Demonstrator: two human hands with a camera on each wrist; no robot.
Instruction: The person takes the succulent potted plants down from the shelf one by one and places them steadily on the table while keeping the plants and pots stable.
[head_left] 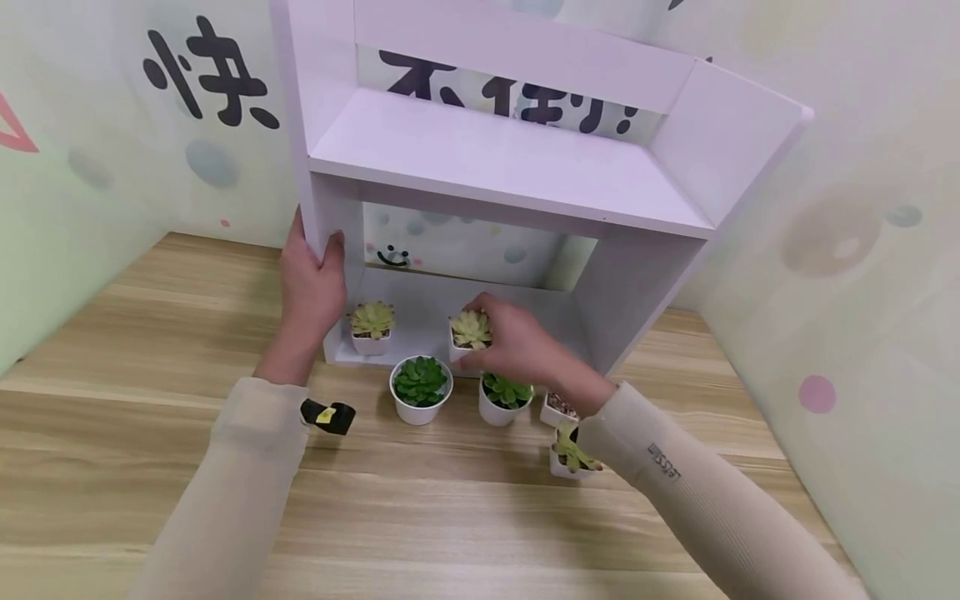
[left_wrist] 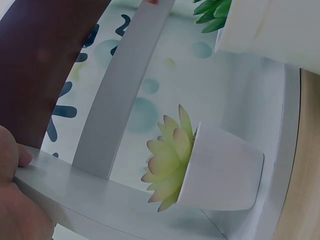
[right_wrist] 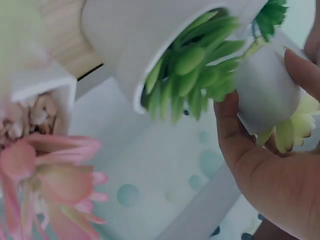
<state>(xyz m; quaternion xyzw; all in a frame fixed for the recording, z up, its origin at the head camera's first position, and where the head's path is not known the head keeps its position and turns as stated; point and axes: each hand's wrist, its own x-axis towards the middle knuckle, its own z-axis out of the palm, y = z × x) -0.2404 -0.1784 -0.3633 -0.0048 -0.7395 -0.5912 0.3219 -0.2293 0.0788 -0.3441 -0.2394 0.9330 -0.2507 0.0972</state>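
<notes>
My left hand (head_left: pixel 311 287) grips the left side panel of a white two-tier shelf (head_left: pixel 510 162), thumb on the inner face. Just inside that panel a pale-green succulent in a white square pot (head_left: pixel 372 329) stands on the bottom board; its pinkish leaf tips show in the left wrist view. With my right hand (head_left: pixel 517 343) I pinch a second pale succulent's white pot (right_wrist: pixel 267 87) between thumb and fingers, at the bottom board's front edge. Whether this pot touches the board I cannot tell.
Before the shelf, on the wooden table (head_left: pixel 420 533), stand a dark-green succulent (head_left: pixel 420 382), a bright-green one (head_left: pixel 506 392) partly under my right hand, a pot with pebbles (head_left: pixel 558 408) and a yellow-green plant (head_left: pixel 573 454). Patterned walls (head_left: pixel 847 275) rise behind and beside.
</notes>
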